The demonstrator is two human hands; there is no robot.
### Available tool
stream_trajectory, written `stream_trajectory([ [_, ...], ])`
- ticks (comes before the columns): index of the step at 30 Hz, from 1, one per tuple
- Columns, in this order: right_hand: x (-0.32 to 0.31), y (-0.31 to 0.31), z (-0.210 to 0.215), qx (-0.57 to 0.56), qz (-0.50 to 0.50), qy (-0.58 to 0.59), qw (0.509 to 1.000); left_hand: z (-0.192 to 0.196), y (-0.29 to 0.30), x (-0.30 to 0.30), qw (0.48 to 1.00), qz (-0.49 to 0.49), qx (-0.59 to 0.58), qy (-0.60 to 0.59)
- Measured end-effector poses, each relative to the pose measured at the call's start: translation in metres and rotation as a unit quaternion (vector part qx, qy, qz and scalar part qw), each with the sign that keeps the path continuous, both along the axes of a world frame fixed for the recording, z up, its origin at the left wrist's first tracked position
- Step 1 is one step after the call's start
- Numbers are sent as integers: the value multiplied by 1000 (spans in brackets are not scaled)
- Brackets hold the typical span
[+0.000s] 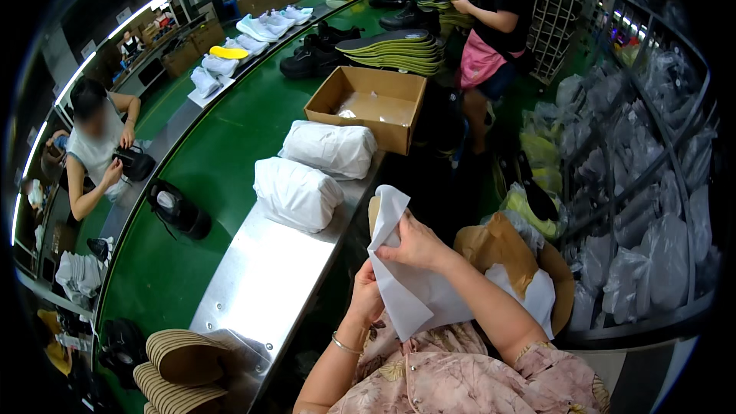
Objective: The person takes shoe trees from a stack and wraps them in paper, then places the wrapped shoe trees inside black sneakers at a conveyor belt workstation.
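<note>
In front of my body I hold a sheet of white paper that wraps part of a tan cardboard-like piece, whose rounded top edge sticks out. My right hand grips the paper from the right, thumb across its front. Lower down, my left hand is closed on the paper's left edge. The lower part of the tan piece is hidden by the paper. Nearest to my hands on the metal ledge lie two white paper-wrapped bundles.
An open cardboard box stands beyond the bundles. Stacked tan curved pieces lie lower left. A black shoe sits on the green belt. Brown and white paper is at my right, before a rack of bagged items. Two co-workers are nearby.
</note>
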State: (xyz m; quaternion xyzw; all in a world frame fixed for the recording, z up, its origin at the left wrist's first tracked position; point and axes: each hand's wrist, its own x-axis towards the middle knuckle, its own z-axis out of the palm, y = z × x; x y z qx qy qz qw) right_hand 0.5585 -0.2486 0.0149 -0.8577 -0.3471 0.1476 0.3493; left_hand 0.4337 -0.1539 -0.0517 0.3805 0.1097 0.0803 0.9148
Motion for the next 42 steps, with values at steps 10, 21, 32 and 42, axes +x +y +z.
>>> stream_trajectory([
  [10, 4, 9, 31, 86, -77, -69, 991, 33, 24, 5, 985, -30, 169, -12],
  [21, -14, 32, 34, 110, -241, -346, 900, 42, -28, 18, 767, 195, 609, -49],
  [32, -19, -11, 18, 374, 28, 134, 917, 39, 7, 17, 991, 131, 34, -24],
  [42, -43, 2, 30, 489, -170, 398, 757, 56, 4, 12, 982, -36, -183, -16],
])
